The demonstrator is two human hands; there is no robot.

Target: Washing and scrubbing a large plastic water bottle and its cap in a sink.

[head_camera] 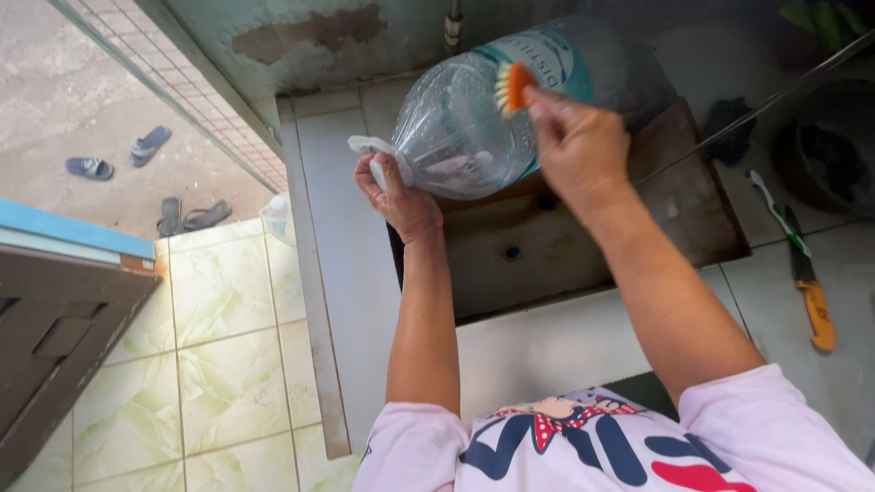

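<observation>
The left hand (398, 196) grips the neck of the big clear bottle (465, 128), steadying it tilted over the sink (583, 246); the right hand (574, 146) pinches an orange brush (512, 87) against its side.

Brush (513, 87) handle hidden inside right hand (577, 146), only bristles show. Bottle (492, 109) neck covered by left hand (398, 196). Dark basin (825, 137) cut off at right edge

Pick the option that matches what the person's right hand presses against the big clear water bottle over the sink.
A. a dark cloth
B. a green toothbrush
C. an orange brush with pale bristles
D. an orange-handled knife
C: the right hand holds an orange brush with its pale bristles against the side of the clear bottle, while the left hand grips the bottle's neck.
</observation>
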